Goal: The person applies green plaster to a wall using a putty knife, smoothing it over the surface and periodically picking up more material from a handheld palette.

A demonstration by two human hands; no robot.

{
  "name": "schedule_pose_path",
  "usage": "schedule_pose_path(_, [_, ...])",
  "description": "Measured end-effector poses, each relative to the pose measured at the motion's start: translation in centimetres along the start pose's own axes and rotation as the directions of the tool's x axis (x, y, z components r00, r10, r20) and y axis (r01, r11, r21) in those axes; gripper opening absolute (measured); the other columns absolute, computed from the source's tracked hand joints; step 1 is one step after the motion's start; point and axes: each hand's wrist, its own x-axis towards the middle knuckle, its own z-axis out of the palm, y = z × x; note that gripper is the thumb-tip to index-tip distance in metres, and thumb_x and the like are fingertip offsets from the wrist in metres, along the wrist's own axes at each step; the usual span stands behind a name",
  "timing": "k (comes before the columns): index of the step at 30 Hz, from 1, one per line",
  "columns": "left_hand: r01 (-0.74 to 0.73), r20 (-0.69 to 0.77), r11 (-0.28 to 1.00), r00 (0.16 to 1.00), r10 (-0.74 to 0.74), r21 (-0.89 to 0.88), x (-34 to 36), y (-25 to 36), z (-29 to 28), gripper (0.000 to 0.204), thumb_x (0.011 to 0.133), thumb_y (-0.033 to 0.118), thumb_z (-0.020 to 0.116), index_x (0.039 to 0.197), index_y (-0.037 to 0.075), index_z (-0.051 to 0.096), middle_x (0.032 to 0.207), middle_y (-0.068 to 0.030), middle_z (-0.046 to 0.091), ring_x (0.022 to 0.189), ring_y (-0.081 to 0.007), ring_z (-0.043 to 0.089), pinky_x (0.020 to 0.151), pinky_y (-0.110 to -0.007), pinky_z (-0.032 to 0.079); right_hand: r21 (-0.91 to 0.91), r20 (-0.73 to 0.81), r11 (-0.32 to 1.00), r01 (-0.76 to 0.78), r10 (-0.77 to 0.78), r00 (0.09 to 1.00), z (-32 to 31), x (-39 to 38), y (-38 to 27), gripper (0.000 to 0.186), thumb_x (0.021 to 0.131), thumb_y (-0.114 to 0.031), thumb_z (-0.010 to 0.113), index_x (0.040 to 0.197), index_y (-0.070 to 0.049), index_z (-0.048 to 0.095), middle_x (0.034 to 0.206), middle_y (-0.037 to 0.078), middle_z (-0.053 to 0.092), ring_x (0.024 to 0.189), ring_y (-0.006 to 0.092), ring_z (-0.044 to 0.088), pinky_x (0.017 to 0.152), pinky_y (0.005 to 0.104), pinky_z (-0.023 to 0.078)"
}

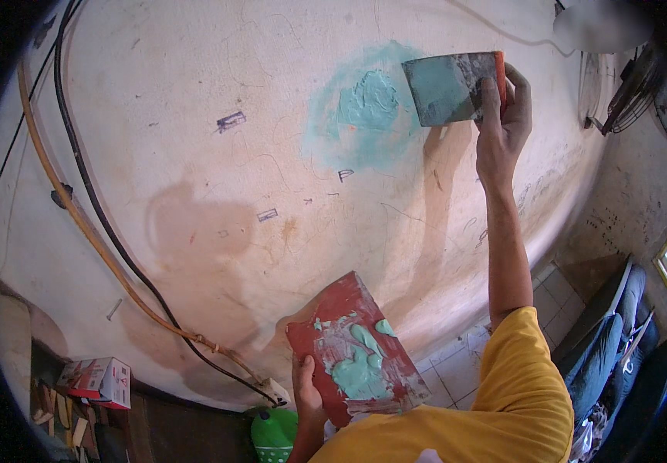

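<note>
High on the right, my right hand (504, 127) grips a wide putty knife (450, 89) by its orange edge, thumb pressed on the face. Its dark blade is smeared with green putty and points left. Just left of the blade, a patch of green putty (369, 102) sits on the pale wall, thick in the middle and thin around. I cannot tell whether the blade touches the wall. Lower down, my left hand (308, 392) holds a red board (349, 299) by its left edge, thumb on top. Lumps of the same green putty (360, 369) lie on it.
A black cable (94, 181) and a brown hose (86, 231) run down the wall at left. Below are a red and white box (100, 382) and a green dotted object (275, 434). At right are a fan (642, 92) and dark blue clothes (599, 355).
</note>
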Motion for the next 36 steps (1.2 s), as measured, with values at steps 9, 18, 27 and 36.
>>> schedule_pose_path(9, [-0.013, 0.031, 1.000, 0.999, 0.013, -0.002, 0.1, 0.0, -0.1, 0.038, 0.091, 0.021, 0.045, 0.125, 0.004, 0.042, 0.116, -0.0111, 0.053, 0.106, -0.0226, 0.054, 0.090, -0.037, 0.044, -0.022, 0.116, 1.000, -0.004, 0.007, 0.993, 2.2, 1.9, -1.7, 0.029, 0.094, -0.013, 0.053, 0.119, 0.001, 0.050, 0.096, 0.007, 0.061, 0.087, 0.0090, 0.058, 0.077, 0.0226, 0.050])
schedule_pose_path(18, [0.004, 0.041, 1.000, 0.999, -0.003, -0.013, 0.3, -0.5, -0.9, 0.039, 0.090, 0.021, 0.046, 0.125, 0.005, 0.041, 0.117, -0.0112, 0.053, 0.104, -0.0228, 0.055, 0.089, -0.037, 0.045, -0.410, 0.276, 0.818, 0.403, -0.310, 0.910, 3.0, 1.8, -4.2, 0.029, 0.087, -0.006, 0.060, 0.115, -0.001, 0.053, 0.093, 0.009, 0.063, 0.079, 0.0101, 0.061, 0.066, 0.0220, 0.051])
schedule_pose_path(27, [-0.030, 0.062, 1.000, 0.998, 0.031, -0.006, 0.1, -0.3, -0.3, 0.041, 0.091, 0.019, 0.044, 0.129, 0.004, 0.039, 0.120, -0.0117, 0.051, 0.108, -0.0229, 0.053, 0.092, -0.037, 0.044, -0.228, 0.451, 0.469, 0.853, -0.726, 0.520, 3.5, -3.9, -4.9, 0.020, 0.066, -0.011, 0.069, 0.086, -0.010, 0.065, 0.081, 0.004, 0.064, 0.066, 0.0151, 0.058, 0.052, 0.0234, 0.045])
schedule_pose_path(36, [0.018, 0.018, 1.000, 1.000, -0.019, 0.020, -0.3, -0.6, -0.9, 0.039, 0.092, 0.020, 0.044, 0.128, 0.005, 0.040, 0.120, -0.0099, 0.052, 0.109, -0.0218, 0.053, 0.093, -0.037, 0.043, -0.235, 0.548, 0.493, 0.838, -0.644, 0.533, 4.2, -6.1, -2.0, 0.022, 0.069, -0.010, 0.075, 0.065, -0.013, 0.053, 0.088, 0.003, 0.065, 0.068, 0.0142, 0.061, 0.052, 0.0214, 0.047])
